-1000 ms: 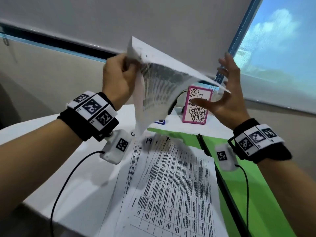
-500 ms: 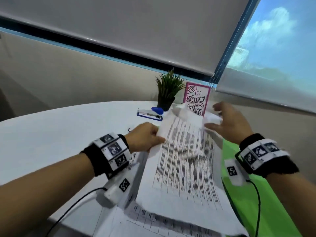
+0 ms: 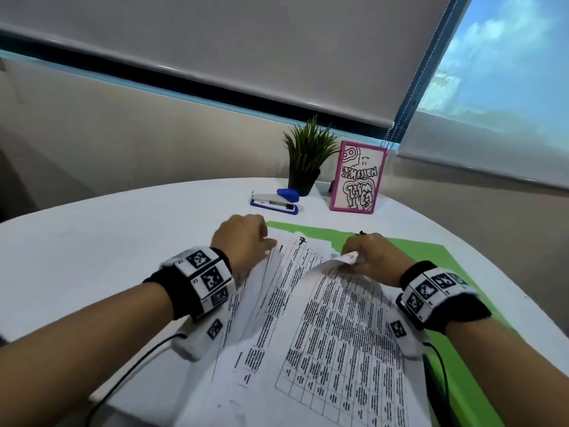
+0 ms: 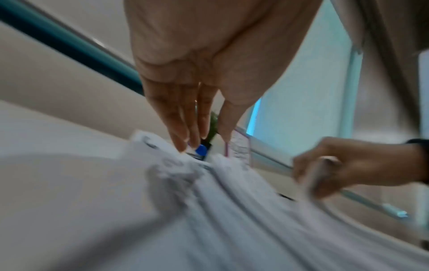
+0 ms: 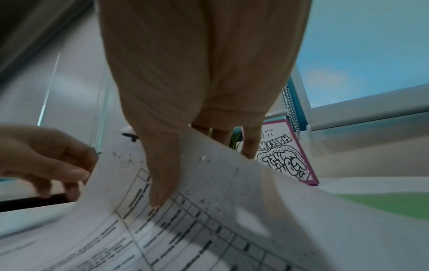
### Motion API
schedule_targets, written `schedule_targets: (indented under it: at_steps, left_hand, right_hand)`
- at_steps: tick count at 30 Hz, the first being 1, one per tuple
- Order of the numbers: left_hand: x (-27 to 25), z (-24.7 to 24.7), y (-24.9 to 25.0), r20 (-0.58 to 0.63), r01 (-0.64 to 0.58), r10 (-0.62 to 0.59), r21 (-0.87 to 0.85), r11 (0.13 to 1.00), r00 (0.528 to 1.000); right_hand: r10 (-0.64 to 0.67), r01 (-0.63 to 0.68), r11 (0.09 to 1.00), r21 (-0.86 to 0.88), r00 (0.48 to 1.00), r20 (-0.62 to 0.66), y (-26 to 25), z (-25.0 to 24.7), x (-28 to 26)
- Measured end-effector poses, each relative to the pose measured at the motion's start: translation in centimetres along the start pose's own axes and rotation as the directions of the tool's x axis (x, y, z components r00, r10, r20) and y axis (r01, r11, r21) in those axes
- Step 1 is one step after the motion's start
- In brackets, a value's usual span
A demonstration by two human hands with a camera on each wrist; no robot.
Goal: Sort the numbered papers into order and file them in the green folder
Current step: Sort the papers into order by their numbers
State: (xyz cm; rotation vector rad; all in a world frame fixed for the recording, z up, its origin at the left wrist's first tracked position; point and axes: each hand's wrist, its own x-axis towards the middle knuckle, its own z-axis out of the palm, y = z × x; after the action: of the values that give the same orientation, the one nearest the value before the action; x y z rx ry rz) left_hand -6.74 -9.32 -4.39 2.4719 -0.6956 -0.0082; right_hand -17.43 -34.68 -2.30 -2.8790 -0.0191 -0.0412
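Note:
A fanned stack of numbered papers (image 3: 308, 334) with printed tables lies on the white table, partly over the open green folder (image 3: 314, 235). My right hand (image 3: 354, 260) pinches the far corner of the top sheet (image 5: 232, 210), thumb (image 5: 162, 183) on top and fingers underneath, so the corner curls up. My left hand (image 3: 264, 245) rests its straight fingertips (image 4: 183, 143) on the upper left edges of the fanned sheets and holds nothing. A handwritten 7 (image 3: 303, 240) shows on a lower sheet between the hands.
A blue and white stapler (image 3: 274, 201), a small potted plant (image 3: 308, 152) and a pink-framed card (image 3: 358, 180) stand beyond the papers. The folder's right half (image 3: 462, 380) lies under my right forearm. A wall and a window blind rise behind the round table's (image 3: 123, 241) far edge.
The sheet held high in both hands has come down onto the stack. My left hand let go of it and moved to the stack's upper left; my right hand now pinches its corner.

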Motion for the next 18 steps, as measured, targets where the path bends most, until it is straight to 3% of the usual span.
schedule_targets:
  at_steps: [3,6,11,18]
  left_hand:
    - [2.3,-1.1,-3.0,-0.008,0.103,-0.103,0.151,0.983,0.995]
    - [3.2,-1.1,-4.3,0.044,0.127,-0.133,0.117,0.985,0.990]
    - [3.4,-1.8,-4.1,-0.089,0.060,-0.053,0.067,0.996,0.995]
    - [3.5,-2.8,-3.6,-0.104,-0.076,0.095,0.178,0.981,0.990]
  right_hand:
    - [0.007,-0.007,1.000,-0.003,1.000,0.019,0.1,0.5,0.6]
    - [0.025,-0.025,1.000,-0.001,0.998,0.063,-0.5,0.5,0.9]
    - [-0.009,0.006,0.996,0.085,0.999,0.039,-1.3,0.5,1.0]
    - [-0.041,0.042,0.998,0.055,0.999,-0.007,-1.0,0.7,1.2]
